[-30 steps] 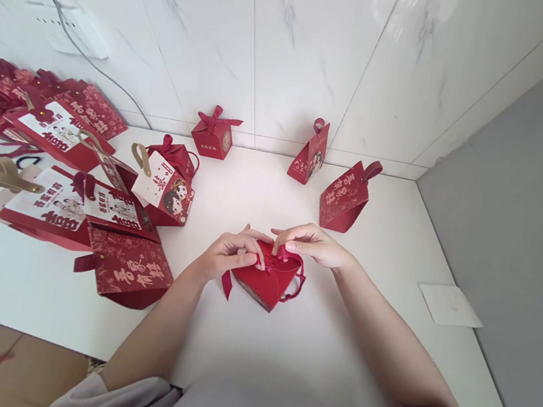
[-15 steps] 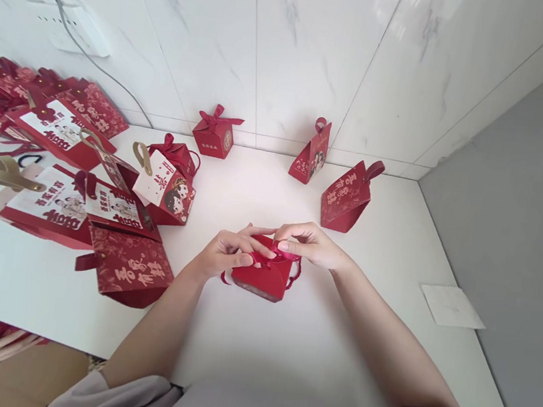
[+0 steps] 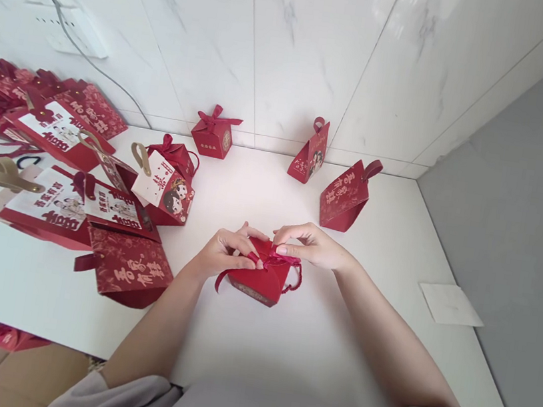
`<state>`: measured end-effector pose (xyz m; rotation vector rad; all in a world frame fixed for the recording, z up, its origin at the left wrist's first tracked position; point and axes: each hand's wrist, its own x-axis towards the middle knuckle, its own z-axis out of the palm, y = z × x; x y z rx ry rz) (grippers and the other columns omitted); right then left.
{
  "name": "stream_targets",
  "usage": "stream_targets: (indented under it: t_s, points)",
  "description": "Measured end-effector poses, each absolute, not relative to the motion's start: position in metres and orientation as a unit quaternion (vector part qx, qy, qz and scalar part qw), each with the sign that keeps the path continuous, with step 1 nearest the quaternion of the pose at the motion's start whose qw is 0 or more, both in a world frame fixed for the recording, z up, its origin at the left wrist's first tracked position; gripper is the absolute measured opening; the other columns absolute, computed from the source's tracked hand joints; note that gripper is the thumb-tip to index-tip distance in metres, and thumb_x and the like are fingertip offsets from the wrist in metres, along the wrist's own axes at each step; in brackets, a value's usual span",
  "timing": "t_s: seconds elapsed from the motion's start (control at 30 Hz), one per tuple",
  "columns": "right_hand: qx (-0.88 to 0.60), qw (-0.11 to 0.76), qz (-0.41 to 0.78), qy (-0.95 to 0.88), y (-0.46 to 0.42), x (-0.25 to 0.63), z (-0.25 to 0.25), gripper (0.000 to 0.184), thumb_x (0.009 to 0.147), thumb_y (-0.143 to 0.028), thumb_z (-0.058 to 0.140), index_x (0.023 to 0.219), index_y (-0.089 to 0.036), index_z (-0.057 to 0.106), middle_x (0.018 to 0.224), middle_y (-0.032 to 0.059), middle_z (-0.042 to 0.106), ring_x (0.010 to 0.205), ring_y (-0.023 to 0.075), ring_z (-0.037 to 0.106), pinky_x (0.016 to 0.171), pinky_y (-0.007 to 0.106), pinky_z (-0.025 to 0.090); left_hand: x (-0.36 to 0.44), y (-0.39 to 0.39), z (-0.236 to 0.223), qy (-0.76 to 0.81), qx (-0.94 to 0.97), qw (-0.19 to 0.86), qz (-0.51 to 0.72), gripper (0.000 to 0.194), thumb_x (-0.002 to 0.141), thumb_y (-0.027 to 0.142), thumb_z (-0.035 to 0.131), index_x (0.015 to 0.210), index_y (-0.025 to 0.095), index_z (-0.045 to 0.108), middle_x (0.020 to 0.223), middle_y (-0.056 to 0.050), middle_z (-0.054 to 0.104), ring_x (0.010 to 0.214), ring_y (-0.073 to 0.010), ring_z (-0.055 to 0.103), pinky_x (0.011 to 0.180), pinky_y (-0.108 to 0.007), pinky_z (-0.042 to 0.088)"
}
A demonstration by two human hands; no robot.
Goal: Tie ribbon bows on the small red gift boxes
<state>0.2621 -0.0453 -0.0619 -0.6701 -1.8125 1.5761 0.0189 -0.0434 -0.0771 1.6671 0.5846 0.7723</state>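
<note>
A small red gift box [image 3: 260,284] stands on the white table in front of me, with a patterned band along its lower edge. Across its top runs a red ribbon [image 3: 271,261] tied in a bow, and a twisted red cord loop [image 3: 295,281] sticks out at its right side. My left hand [image 3: 230,251] pinches the ribbon's left part between thumb and fingers; one ribbon tail hangs down beside the box. With thumb and forefinger, my right hand [image 3: 306,245] grips the ribbon at the bow's right part. The knot is partly hidden by my fingers.
Several red gift boxes with handles [image 3: 131,265] crowd the table's left side. A ribboned box [image 3: 213,133] and two handled boxes [image 3: 309,151] [image 3: 346,197] stand toward the back wall. A white card [image 3: 450,304] lies at right. Below the left edge, a red box [image 3: 15,338] rests on cardboard.
The gift box has turned and tilted slightly under my hands, which keep pinching the ribbon. At lower left, another person's hand set down a red box on the cardboard and is now out of view.
</note>
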Motion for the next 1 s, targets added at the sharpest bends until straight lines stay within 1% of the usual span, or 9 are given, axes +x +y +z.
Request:
stream_targets:
  t_s: [0.2,0.3,0.4,0.5,0.6,0.67,0.77,0.87,1.0]
  points:
    - [-0.223,0.372,0.634,-0.641,-0.044,0.263,-0.061,0.017,0.083,-0.033,0.069,0.087,-0.018,0.074,0.094,0.0071,0.070,0.085,0.0179,0.063,0.078,0.033,0.050,0.022,-0.047,-0.073,0.332,0.724,0.491,0.353,0.011,0.076,0.034,0.073,0.069,0.025,0.077,0.074,-0.004,0.072,0.104,-0.0224,0.061,0.118,-0.045,0.007]
    - [-0.246,0.399,0.635,-0.614,-0.044,0.264,-0.060,0.014,0.080,-0.031,0.072,0.083,-0.017,0.075,0.083,0.0049,0.069,0.072,0.0142,0.060,0.067,0.028,0.050,0.023,-0.047,-0.074,0.360,0.702,0.475,0.389,0.012,0.077,0.034,0.072,0.071,0.025,0.077,0.080,-0.004,0.072,0.100,-0.0208,0.062,0.118,-0.045,0.011]
    - [-0.266,0.366,0.658,-0.602,-0.044,0.267,-0.057,0.021,0.080,-0.033,0.073,0.090,-0.015,0.075,0.073,0.0034,0.069,0.061,0.0115,0.057,0.059,0.026,0.048,0.023,-0.047,-0.075,0.382,0.684,0.457,0.420,0.010,0.076,0.034,0.073,0.073,0.025,0.077,0.080,-0.003,0.071,0.096,-0.0200,0.062,0.117,-0.046,0.014]
    - [-0.263,0.311,0.675,-0.615,-0.045,0.271,-0.051,0.026,0.082,-0.036,0.070,0.098,-0.016,0.074,0.085,0.0055,0.072,0.070,0.0139,0.062,0.067,0.028,0.051,0.024,-0.047,-0.075,0.391,0.679,0.471,0.407,0.010,0.075,0.033,0.073,0.072,0.024,0.077,0.086,-0.005,0.070,0.095,-0.0197,0.061,0.112,-0.044,0.026]
    - [-0.268,0.276,0.657,-0.649,-0.047,0.271,-0.047,0.028,0.084,-0.036,0.067,0.104,-0.017,0.073,0.096,0.0069,0.072,0.084,0.0170,0.064,0.079,0.031,0.050,0.024,-0.047,-0.074,0.394,0.664,0.508,0.380,0.011,0.072,0.033,0.076,0.074,0.023,0.078,0.095,-0.006,0.067,0.095,-0.0200,0.060,0.097,-0.038,0.042]
    - [-0.267,0.275,0.649,-0.657,-0.048,0.269,-0.048,0.030,0.084,-0.037,0.067,0.105,-0.017,0.073,0.097,0.0065,0.072,0.086,0.0173,0.064,0.080,0.031,0.050,0.023,-0.047,-0.072,0.395,0.662,0.526,0.359,0.013,0.070,0.034,0.078,0.077,0.023,0.078,0.100,-0.007,0.065,0.096,-0.0208,0.060,0.091,-0.036,0.045]
    - [-0.262,0.264,0.662,-0.651,-0.050,0.264,-0.051,0.036,0.085,-0.040,0.065,0.113,-0.017,0.070,0.096,0.0059,0.072,0.078,0.0160,0.064,0.072,0.029,0.051,0.021,-0.048,-0.067,0.383,0.692,0.523,0.318,0.017,0.069,0.034,0.078,0.082,0.024,0.078,0.104,-0.008,0.065,0.101,-0.0224,0.059,0.101,-0.039,0.038]
    - [-0.264,0.258,0.653,-0.661,-0.053,0.259,-0.053,0.038,0.086,-0.041,0.062,0.117,-0.018,0.068,0.099,0.0059,0.072,0.078,0.0163,0.064,0.069,0.029,0.052,0.019,-0.049,-0.062,0.372,0.731,0.496,0.284,0.018,0.071,0.035,0.077,0.087,0.025,0.078,0.104,-0.007,0.067,0.103,-0.0230,0.059,0.115,-0.044,0.016]
    - [-0.257,0.279,0.600,-0.704,-0.057,0.252,-0.052,0.032,0.089,-0.037,0.060,0.113,-0.019,0.069,0.098,0.0051,0.071,0.080,0.0164,0.063,0.070,0.028,0.051,0.019,-0.051,-0.058,0.370,0.752,0.479,0.262,0.018,0.073,0.036,0.076,0.088,0.026,0.077,0.106,-0.005,0.066,0.104,-0.0228,0.060,0.118,-0.045,0.002]
